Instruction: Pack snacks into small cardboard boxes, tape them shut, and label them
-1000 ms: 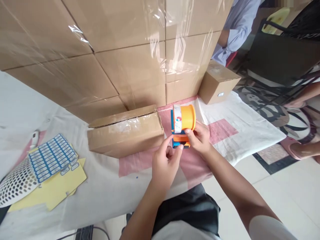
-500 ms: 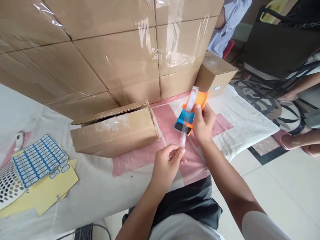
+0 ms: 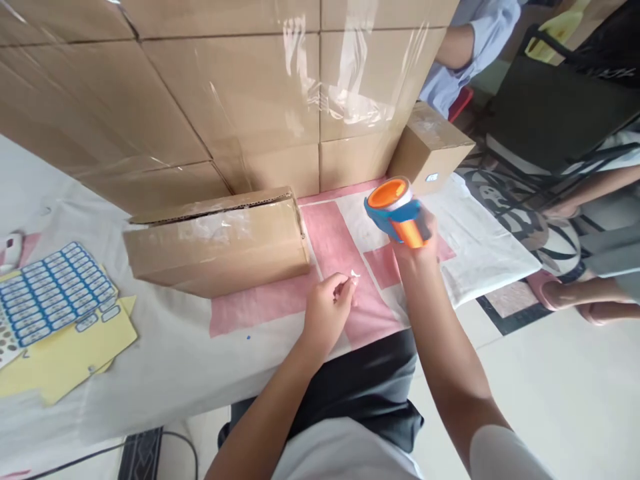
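My right hand [image 3: 417, 243] grips an orange and blue tape dispenser [image 3: 395, 212], lifted over the pink and white table cover; motion blurs it a little. Between the pinched thumb and fingers of my left hand [image 3: 333, 300] is a small whitish scrap of tape [image 3: 355, 274]. A gap separates the two hands. Left of them lies a cardboard box [image 3: 220, 250], its top flap edge slightly raised and clear tape on its side.
Behind rises a wall of stacked, taped cartons [image 3: 230, 93]. A smaller carton [image 3: 434, 143] stands at the back right. Label sheets [image 3: 57, 290] and yellow backing paper [image 3: 75, 353] lie at left. Another person's sleeve [image 3: 493, 33] and arm show behind; a seated person's legs are at right.
The tape strip that ran from the dispenser to my left hand no longer spans them. My right hand has turned the dispenser and moved it away; a short scrap stays in my left fingers.
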Tool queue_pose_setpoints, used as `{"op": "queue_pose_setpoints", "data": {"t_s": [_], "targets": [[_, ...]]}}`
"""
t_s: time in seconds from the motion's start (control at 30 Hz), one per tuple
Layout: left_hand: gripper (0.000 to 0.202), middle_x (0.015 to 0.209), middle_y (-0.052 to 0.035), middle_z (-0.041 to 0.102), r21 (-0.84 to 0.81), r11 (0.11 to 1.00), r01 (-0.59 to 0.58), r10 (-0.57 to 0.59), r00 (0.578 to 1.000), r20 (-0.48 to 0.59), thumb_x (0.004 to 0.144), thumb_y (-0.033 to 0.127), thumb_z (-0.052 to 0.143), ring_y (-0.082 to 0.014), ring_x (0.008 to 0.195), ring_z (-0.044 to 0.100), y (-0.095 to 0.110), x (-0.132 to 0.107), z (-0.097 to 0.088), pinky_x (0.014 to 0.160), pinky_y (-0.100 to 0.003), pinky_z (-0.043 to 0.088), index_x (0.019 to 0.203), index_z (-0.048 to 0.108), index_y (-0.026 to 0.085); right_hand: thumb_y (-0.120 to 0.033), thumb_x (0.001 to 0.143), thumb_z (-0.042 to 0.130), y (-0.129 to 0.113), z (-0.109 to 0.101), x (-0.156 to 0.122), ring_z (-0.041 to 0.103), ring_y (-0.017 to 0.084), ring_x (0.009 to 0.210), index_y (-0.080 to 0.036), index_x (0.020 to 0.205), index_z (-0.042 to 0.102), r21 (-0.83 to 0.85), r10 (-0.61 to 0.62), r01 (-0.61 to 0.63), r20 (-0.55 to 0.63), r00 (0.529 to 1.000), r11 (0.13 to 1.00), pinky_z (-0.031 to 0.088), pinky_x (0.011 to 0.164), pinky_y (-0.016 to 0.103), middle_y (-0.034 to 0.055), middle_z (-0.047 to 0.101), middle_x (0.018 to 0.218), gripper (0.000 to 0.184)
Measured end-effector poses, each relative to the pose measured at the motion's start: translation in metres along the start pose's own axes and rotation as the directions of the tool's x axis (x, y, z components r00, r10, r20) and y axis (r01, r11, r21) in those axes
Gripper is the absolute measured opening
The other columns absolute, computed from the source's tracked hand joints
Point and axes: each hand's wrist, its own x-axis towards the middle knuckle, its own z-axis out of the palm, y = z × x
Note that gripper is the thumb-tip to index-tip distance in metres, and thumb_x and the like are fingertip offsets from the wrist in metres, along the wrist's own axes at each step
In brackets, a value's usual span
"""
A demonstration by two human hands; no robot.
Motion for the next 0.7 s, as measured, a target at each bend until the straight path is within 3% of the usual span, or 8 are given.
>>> {"op": "queue_pose_setpoints", "data": {"t_s": [0.1,0.23,0.3,0.37,0.43,0.5,0.6,0.7], "targets": [[0.032,0.059,0.0033,0.058,-0.062,0.998,-0.019,0.017,0.999,-0.041,0.097,0.038,0.058,-0.0114,0.058,0.055,-0.001,0.002,-0.005,0.062,-0.023,0.042,0.07,0.06,0.02,-0.056,0.086,0.068,0.018,0.013,-0.002,0.066,0.015,0.071,-0.021,0.083,0.064,-0.101,-0.05,0.051,0.017,0.999,0.994,0.055,0.068,0.028,-0.0001,0.067,0.079,0.035],[0.027,0.061,0.0035,0.057,-0.087,0.995,-0.049,0.039,0.992,-0.118,0.097,0.037,0.059,-0.0112,0.061,0.055,0.004,-0.007,-0.018,0.063,-0.023,0.043,0.078,0.065,0.019,-0.061,0.079,0.071,0.038,0.028,-0.014,0.063,0.019,0.079,-0.02,0.085,0.063,-0.379,0.045,0.023,0.17,0.984,0.925,0.054,0.076,0.033,0.0034,0.068,0.084,0.042],[0.027,0.062,0.0036,0.057,-0.089,0.994,-0.062,0.048,0.986,-0.158,0.097,0.037,0.059,-0.0109,0.062,0.054,0.009,-0.017,-0.025,0.063,-0.023,0.042,0.079,0.067,0.019,-0.056,0.079,0.073,0.03,0.03,-0.024,0.063,0.021,0.095,-0.02,0.099,0.062,-0.441,-0.107,0.136,0.09,0.99,0.887,0.054,0.085,0.036,0.006,0.067,0.101,0.043],[0.028,0.061,0.0037,0.056,-0.08,0.994,-0.077,0.06,0.979,-0.193,0.098,0.038,0.06,-0.0107,0.061,0.053,0.013,-0.027,-0.033,0.062,-0.022,0.041,0.078,0.067,0.019,-0.049,0.083,0.072,0.01,0.029,-0.039,0.06,0.021,0.104,-0.021,0.108,0.06,-0.474,-0.329,0.304,0.032,0.944,0.827,0.051,0.09,0.037,0.0062,0.063,0.11,0.039],[0.03,0.061,0.0036,0.056,-0.063,0.995,-0.082,0.066,0.974,-0.215,0.098,0.038,0.059,-0.0104,0.061,0.053,0.017,-0.034,-0.042,0.061,-0.022,0.041,0.077,0.067,0.019,-0.043,0.09,0.068,-0.016,0.029,-0.059,0.059,0.02,0.098,-0.022,0.101,0.063,-0.505,-0.447,0.438,0.111,0.888,0.744,0.049,0.088,0.036,0.0042,0.062,0.103,0.024],[0.03,0.06,0.0038,0.057,-0.047,0.996,-0.076,0.063,0.969,-0.237,0.099,0.038,0.059,-0.0099,0.06,0.054,0.019,-0.039,-0.051,0.06,-0.021,0.041,0.078,0.068,0.019,-0.04,0.095,0.064,-0.038,0.032,-0.08,0.057,0.017,0.084,-0.022,0.09,0.067,-0.495,-0.384,0.487,0.3,0.873,0.719,0.046,0.081,0.035,0.0023,0.062,0.089,0.02],[0.028,0.06,0.0044,0.058,-0.036,0.996,-0.083,0.071,0.961,-0.267,0.099,0.038,0.059,-0.0087,0.059,0.054,0.02,-0.041,-0.061,0.059,-0.021,0.041,0.081,0.071,0.02,-0.041,0.096,0.066,-0.055,0.045,-0.108,0.056,0.016,0.073,-0.022,0.095,0.074,-0.438,-0.097,0.405,0.574,0.813,0.803,0.043,0.069,0.032,0.002,0.064,0.082,0.021],[0.026,0.06,0.0049,0.059,-0.048,0.994,-0.102,0.085,0.96,-0.266,0.099,0.037,0.06,-0.0078,0.057,0.053,0.02,-0.044,-0.068,0.057,-0.02,0.04,0.083,0.072,0.02,-0.037,0.089,0.076,-0.055,0.066,-0.124,0.057,0.015,0.072,-0.022,0.098,0.075,-0.412,0.02,0.364,0.683,0.73,0.835,0.044,0.065,0.03,0.0013,0.065,0.08,0.018]]}}
